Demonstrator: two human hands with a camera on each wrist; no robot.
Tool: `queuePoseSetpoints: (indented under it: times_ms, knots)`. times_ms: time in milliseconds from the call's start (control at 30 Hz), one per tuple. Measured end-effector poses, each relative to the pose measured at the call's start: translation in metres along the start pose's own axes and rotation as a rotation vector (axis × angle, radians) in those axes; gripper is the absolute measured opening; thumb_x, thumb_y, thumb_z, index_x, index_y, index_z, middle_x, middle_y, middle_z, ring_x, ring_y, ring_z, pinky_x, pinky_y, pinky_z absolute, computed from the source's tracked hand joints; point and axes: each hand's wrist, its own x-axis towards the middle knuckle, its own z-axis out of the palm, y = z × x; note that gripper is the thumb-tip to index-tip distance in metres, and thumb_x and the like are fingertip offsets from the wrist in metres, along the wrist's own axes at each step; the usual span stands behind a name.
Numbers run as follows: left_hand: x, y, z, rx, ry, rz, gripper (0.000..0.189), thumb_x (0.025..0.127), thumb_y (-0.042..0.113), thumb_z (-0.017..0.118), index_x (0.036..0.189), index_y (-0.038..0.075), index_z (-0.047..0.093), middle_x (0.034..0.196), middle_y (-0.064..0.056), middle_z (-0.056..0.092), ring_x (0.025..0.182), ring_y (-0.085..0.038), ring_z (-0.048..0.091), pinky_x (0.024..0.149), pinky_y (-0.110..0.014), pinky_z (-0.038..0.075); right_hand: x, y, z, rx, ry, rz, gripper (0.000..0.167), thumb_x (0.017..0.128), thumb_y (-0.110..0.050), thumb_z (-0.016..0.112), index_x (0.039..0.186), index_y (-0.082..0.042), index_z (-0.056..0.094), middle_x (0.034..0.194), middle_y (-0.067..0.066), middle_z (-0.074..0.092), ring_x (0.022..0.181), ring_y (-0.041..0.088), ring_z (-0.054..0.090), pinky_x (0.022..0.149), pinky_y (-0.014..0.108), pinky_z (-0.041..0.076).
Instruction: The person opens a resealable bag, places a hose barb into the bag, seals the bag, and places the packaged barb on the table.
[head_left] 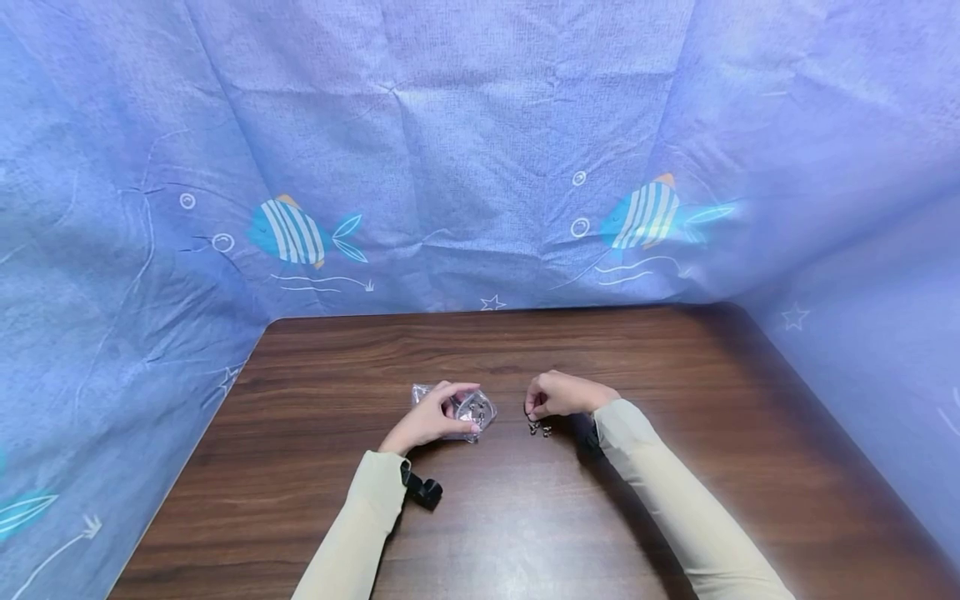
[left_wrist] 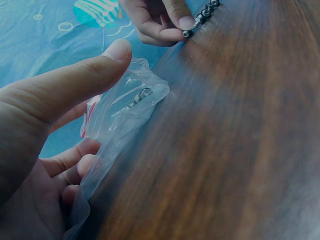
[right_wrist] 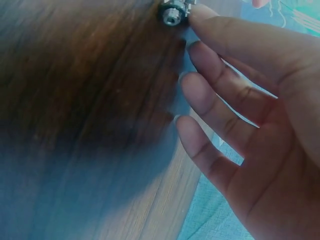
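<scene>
My left hand curls round a clear zip-lock bag on the table, thumb on one side and fingers on the other. Inside the bag, small shiny metal pieces show through the plastic. To the right, my right hand is down at the tabletop, thumb and forefinger pinching a small metal screw-like piece. Several similar metal pieces lie close by its fingertips. The right wrist view shows a metal piece at the thumb tip, partly cut off by the frame's top.
The dark wood-grain table reaches back to a blue fish-print cloth, which hangs behind and at both sides. A black wrist strap device sits at the left cuff. The right sleeve crosses the table's right half.
</scene>
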Motion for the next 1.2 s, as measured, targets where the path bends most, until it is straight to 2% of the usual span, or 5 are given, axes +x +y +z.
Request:
queuePoseSetpoints:
  times_ms: [400,667,1200]
  knots:
    - [0.000,-0.001,0.002,0.006,0.004,0.018,0.066,0.075,0.026,0.083,0.135,0.016,0.056,0.109,-0.006,0.053,0.071,-0.009,0.048,0.065,-0.021,0.043,-0.001,-0.002,0.000,-0.025,-0.013,0.014,0.010,0.088,-0.009,0.066,0.079,-0.013,0.069,0.074,-0.010,0.062,0.066,0.000,0.049,0.065,0.017,0.044]
    - [-0.001,-0.002,0.002,0.007,0.006,0.022,0.067,0.075,0.026,0.083,0.135,0.016,0.055,0.109,-0.006,0.053,0.071,-0.008,0.048,0.065,-0.021,0.043,0.002,-0.005,-0.003,-0.030,0.039,-0.031,0.009,0.089,-0.008,0.066,0.081,-0.010,0.069,0.077,-0.006,0.065,0.070,0.000,0.053,0.069,0.018,0.047]
    - [0.000,-0.002,0.001,0.017,0.011,0.018,0.068,0.075,0.028,0.083,0.136,0.017,0.055,0.108,-0.006,0.053,0.070,-0.008,0.048,0.065,-0.021,0.043,0.016,-0.018,-0.009,-0.015,0.114,-0.056,0.005,0.089,-0.014,0.067,0.084,-0.012,0.069,0.081,-0.004,0.065,0.071,0.002,0.054,0.070,0.019,0.048]
